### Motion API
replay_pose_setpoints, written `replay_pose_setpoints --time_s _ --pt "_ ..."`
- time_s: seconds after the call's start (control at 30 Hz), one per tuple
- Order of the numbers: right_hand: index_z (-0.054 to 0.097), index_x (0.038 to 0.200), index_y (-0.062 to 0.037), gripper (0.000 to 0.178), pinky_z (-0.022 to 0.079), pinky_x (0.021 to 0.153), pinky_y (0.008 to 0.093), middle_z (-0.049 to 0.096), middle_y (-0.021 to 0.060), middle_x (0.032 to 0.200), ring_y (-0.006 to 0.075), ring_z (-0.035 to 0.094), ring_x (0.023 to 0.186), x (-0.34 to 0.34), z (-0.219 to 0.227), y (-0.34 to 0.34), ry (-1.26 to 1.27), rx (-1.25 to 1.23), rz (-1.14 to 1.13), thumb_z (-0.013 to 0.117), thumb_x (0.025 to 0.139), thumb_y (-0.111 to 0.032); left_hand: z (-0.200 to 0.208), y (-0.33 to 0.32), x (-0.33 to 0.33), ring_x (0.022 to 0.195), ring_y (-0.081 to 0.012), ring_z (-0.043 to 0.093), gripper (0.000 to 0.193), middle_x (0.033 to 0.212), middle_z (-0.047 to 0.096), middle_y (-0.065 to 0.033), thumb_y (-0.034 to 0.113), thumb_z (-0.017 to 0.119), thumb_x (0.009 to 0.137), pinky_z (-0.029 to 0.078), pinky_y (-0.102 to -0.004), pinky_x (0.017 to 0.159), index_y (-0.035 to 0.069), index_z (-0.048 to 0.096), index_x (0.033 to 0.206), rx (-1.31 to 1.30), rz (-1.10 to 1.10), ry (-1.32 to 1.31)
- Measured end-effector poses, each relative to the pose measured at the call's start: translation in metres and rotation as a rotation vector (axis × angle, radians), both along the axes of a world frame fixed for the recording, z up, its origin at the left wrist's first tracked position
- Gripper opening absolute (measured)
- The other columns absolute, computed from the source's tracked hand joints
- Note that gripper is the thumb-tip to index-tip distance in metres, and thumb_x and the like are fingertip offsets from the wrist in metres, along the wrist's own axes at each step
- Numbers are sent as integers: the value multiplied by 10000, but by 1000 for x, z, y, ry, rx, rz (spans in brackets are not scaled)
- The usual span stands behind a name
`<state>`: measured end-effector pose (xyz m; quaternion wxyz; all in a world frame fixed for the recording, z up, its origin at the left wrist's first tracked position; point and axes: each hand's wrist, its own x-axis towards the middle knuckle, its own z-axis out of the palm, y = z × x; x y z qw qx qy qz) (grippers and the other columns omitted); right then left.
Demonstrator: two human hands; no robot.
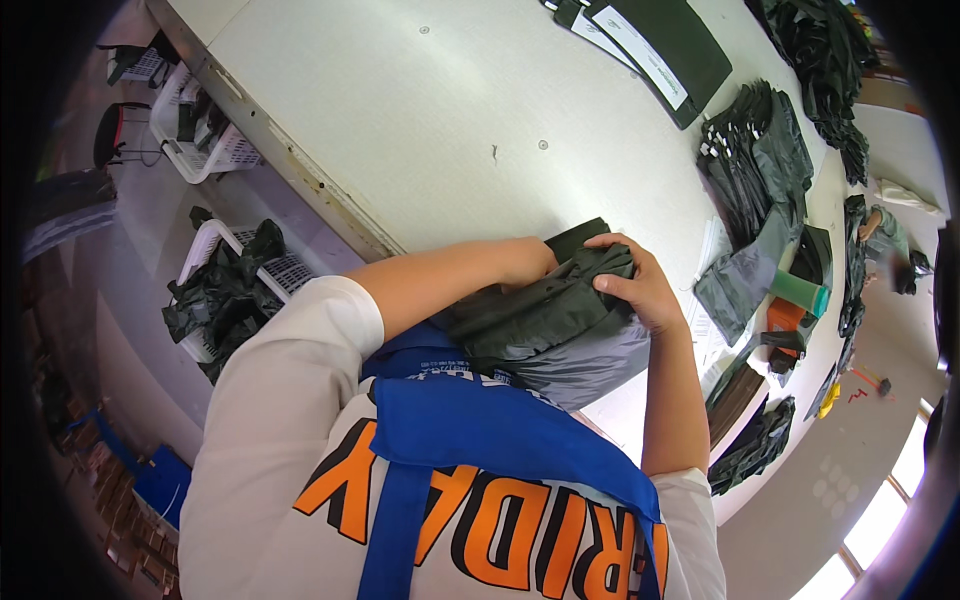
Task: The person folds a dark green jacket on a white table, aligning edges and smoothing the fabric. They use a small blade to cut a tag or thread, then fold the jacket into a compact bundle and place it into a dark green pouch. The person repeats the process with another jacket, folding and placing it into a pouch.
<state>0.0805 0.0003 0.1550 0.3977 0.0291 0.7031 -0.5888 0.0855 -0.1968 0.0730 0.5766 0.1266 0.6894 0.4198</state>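
A bundle of dark green-black fabric point(550, 335) lies bunched at the near edge of the table, against my blue apron point(500, 420). At its upper right corner my right hand point(640, 285) is closed, thumb and fingers pinching a fold. My left hand point(527, 262) reaches in at the bundle's upper left, and its fingers are hidden by the cloth. Just beyond both hands, a flat dark piece point(578, 238) sticks out from the bundle. Its lower side shows a greyer, shiny, wrinkled part point(590, 365).
The pale table point(400, 100) stretches ahead. Dark flat panels with white labels point(680, 60) lie at its far side. To the right are stacked dark fabric pieces point(750, 160) and a green cylinder point(798, 292). White baskets point(205, 240) with dark cloth stand left. Another person point(885, 235) is far right.
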Motion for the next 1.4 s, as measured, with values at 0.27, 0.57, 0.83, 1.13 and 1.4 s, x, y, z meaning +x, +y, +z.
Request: replay_pose_setpoints --time_s 0.27,0.57,0.83,1.13,1.4 --pt "616 1114 -39 429 439 891 269 633 38 999 135 566 948 8 1 7 47 49 -4 778 729 -136 -18 -5 29 798 -342 640 139 808 662 -170 153 618 794 494 -399 698 61 691 867 14 222 709" --pt "633 1111 -32 369 469 838 270 665 51 971 125 585 899 13 0 0 126 199 56 760 789 -163 -14 -6 28 687 -344 571 171 756 559 -152 10 602 725 446 -419 611 56 503 857 116 708 626" --pt "552 1243 -88 528 515 801 393 650 142 1087 342 599 986 23 3 -24 509 749 454 750 762 -180 3 -7 19 706 -341 602 151 780 584 -120 37 622 734 481 -434 597 81 541 855 44 564 1181" --pt "505 1247 -74 526 483 861 470 596 104 1158 370 560 1030 26 -11 -37 688 1091 672 699 779 -215 4 0 16 657 -324 608 131 751 588 -100 72 634 768 489 -408 564 77 547 866 61 592 1218" --pt "607 971 -13 232 475 869 414 601 175 999 374 587 917 41 -38 -26 1056 533 -188 714 767 -40 26 -2 14 604 -306 589 140 712 550 -96 72 646 763 475 -397 519 65 519 820 55 606 1296"
